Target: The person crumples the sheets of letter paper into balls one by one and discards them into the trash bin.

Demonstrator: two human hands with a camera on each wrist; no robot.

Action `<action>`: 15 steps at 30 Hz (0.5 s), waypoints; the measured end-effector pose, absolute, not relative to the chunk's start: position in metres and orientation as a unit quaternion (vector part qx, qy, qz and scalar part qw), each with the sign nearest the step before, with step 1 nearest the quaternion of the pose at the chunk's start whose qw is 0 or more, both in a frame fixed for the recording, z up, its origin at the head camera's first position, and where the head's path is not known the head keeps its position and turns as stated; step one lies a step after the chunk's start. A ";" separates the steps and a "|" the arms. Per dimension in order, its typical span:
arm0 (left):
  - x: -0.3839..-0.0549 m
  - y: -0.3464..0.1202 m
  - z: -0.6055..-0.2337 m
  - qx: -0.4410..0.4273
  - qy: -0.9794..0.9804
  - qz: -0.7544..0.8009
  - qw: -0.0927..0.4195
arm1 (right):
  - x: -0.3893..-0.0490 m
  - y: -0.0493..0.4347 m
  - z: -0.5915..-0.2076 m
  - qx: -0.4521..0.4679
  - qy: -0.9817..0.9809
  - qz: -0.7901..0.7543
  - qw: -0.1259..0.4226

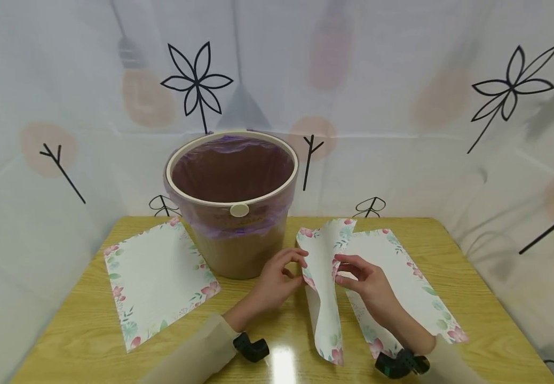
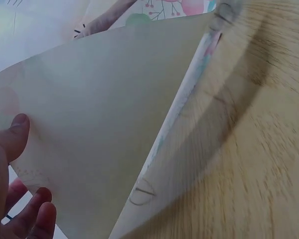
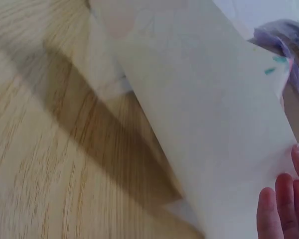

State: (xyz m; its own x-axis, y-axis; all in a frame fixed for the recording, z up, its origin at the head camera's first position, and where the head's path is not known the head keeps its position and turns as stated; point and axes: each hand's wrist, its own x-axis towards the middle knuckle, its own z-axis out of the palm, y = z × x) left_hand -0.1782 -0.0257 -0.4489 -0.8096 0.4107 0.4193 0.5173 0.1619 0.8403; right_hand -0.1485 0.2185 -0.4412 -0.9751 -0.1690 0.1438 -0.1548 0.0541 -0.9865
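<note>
Between the two hands stands a sheet of white paper (image 1: pixel 324 256) with a pink-and-green floral border, its long sides curled up toward each other. My left hand (image 1: pixel 277 280) pinches its left edge; in the left wrist view the thumb (image 2: pixel 21 130) lies on the paper's outer face. On the other side my right hand (image 1: pixel 365 285) pinches the right edge with thumb and fingers. The right wrist view shows the sheet's plain back (image 3: pixel 204 109) slanting over the table, with fingertips (image 3: pixel 285 191) at its edge. The near end of the sheet droops toward the table.
A second floral sheet (image 1: pixel 159 282) lies flat at the left. Another floral sheet (image 1: pixel 402 288) lies at the right, partly under the right forearm. A bin (image 1: pixel 243 250) with a purple liner stands at the back of the wooden table (image 1: pixel 488 330), before a patterned cloth (image 1: pixel 382 101).
</note>
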 end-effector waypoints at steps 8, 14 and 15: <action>-0.178 -0.013 -0.444 -0.298 -0.757 -0.581 0.025 | -0.143 0.201 -0.438 -0.242 0.672 -0.699 -0.018; -0.176 -0.009 -0.439 -0.282 -0.758 -0.589 0.006 | -0.139 0.195 -0.434 -0.260 0.678 -0.687 -0.025; -0.176 -0.009 -0.438 -0.279 -0.755 -0.593 0.004 | -0.139 0.194 -0.434 -0.259 0.679 -0.687 -0.025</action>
